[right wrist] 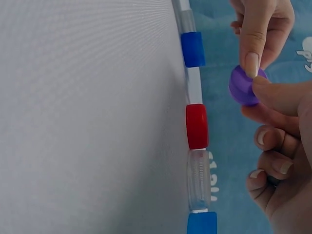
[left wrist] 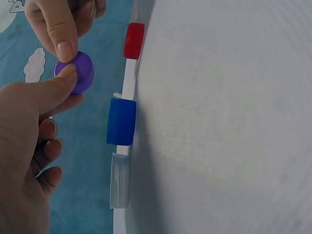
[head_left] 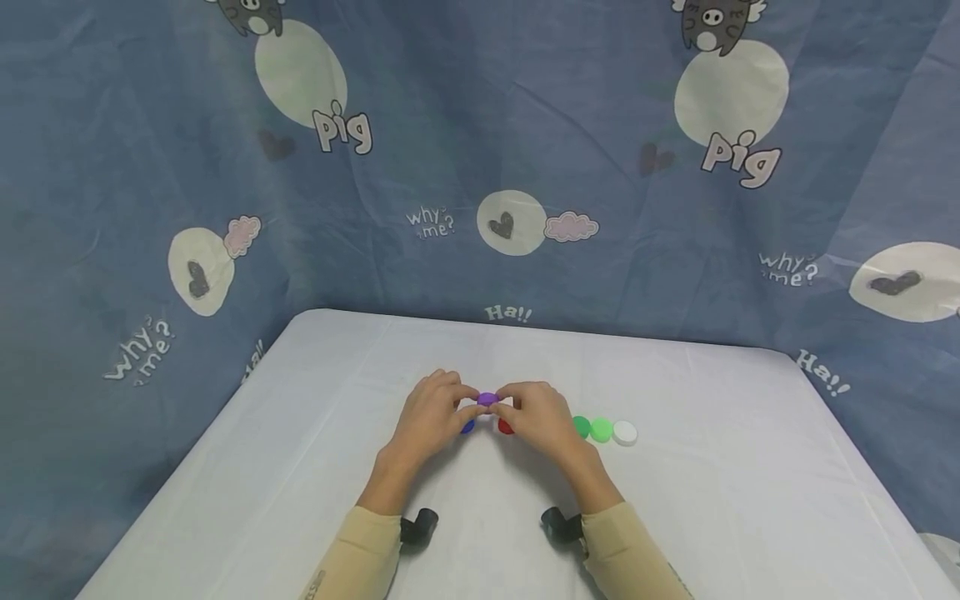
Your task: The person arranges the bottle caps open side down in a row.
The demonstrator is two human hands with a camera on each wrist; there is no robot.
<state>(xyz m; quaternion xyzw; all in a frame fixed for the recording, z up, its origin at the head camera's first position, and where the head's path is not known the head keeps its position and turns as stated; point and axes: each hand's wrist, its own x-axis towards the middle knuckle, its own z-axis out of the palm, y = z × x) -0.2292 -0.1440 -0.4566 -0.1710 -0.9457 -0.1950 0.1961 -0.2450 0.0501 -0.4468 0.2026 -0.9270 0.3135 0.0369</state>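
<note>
Both hands pinch one purple cap (head_left: 487, 400) between thumb and fingers, raised above the white table. The left hand (head_left: 437, 412) grips its left side, the right hand (head_left: 536, 417) its right. In the left wrist view the purple cap (left wrist: 84, 74) hangs beyond a blue cap (left wrist: 121, 122) and a red cap (left wrist: 134, 41). Seen from the right wrist, the purple cap (right wrist: 242, 87) is level with the space between the blue cap (right wrist: 193, 49) and the red cap (right wrist: 197, 126). Other fingers of both hands are loosely curled.
Clear caps (left wrist: 120, 180) (right wrist: 199, 179) stand in the same row, with another blue cap (right wrist: 202, 223) near the right hand. Right of the hands on the table (head_left: 750, 467) lie a dark green cap (head_left: 582, 427), a light green cap (head_left: 602, 430) and a white cap (head_left: 626, 433). Patterned cloth hangs behind.
</note>
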